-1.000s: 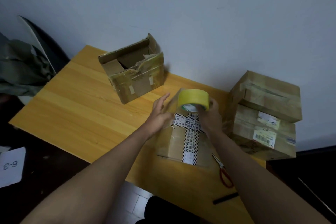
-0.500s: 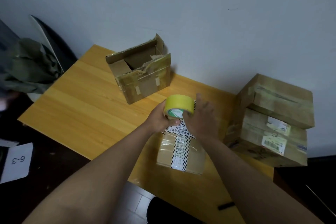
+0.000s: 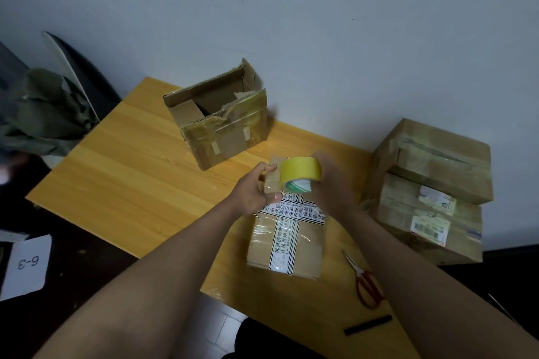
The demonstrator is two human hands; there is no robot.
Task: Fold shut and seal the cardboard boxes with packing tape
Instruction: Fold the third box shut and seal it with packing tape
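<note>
A small closed cardboard box [image 3: 303, 242] with a black-and-white printed tape cross lies on the wooden table [image 3: 131, 172] in front of me. My right hand [image 3: 332, 183] holds a yellow roll of packing tape [image 3: 302, 172] just above the box's far end. My left hand [image 3: 256, 189] grips the box's far left corner, thumb on top near the tape's free end. A larger box [image 3: 221, 122] with its flaps open stands at the back of the table.
Two closed, taped boxes [image 3: 431, 183] are stacked at the right by the wall. Red-handled scissors [image 3: 364, 283] and a black marker [image 3: 367, 325] lie at the table's near right. A paper labelled 6-3 [image 3: 26, 265] lies on the dark floor at left, beside green cloth [image 3: 43, 114].
My left hand came from beside the box onto its far left corner. The right hand brought the tape roll over toward the left hand, then a little back right; the view shifted.
</note>
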